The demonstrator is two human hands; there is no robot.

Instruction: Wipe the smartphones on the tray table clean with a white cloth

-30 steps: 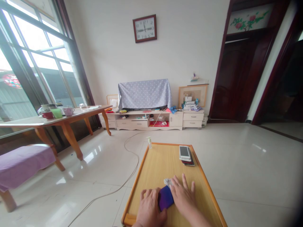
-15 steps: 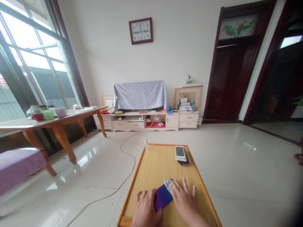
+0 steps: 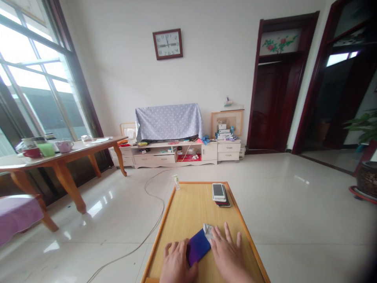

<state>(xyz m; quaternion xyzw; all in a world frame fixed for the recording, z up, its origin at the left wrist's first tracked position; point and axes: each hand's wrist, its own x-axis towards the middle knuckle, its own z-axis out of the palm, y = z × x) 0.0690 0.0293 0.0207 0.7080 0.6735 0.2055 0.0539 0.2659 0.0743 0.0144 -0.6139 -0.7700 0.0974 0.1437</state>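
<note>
A blue-purple smartphone (image 3: 198, 247) lies flat and slanted on the wooden table, its glossy coloured face up. My left hand (image 3: 176, 262) grips it along the left edge, with the thumb at the near edge. At the phone's far right corner, my right hand (image 3: 226, 251) presses a crumpled white tissue (image 3: 207, 231) under its index-finger side. The other fingers of that hand are spread over the tabletop. Part of the tissue is hidden beneath the fingers. Farther back on the right, several phones (image 3: 219, 192) are stacked, a white one on top.
A small pump bottle (image 3: 176, 182) stands at the far left corner of the wooden table (image 3: 188, 208), which has a raised orange rim. On the floor to the left runs a cable (image 3: 138, 247). A dining table (image 3: 88, 147) with cups stands by the window.
The camera view has turned slightly right, shifting the room leftward. Both hands stay at the phone, with the tissue still at its far corner.
</note>
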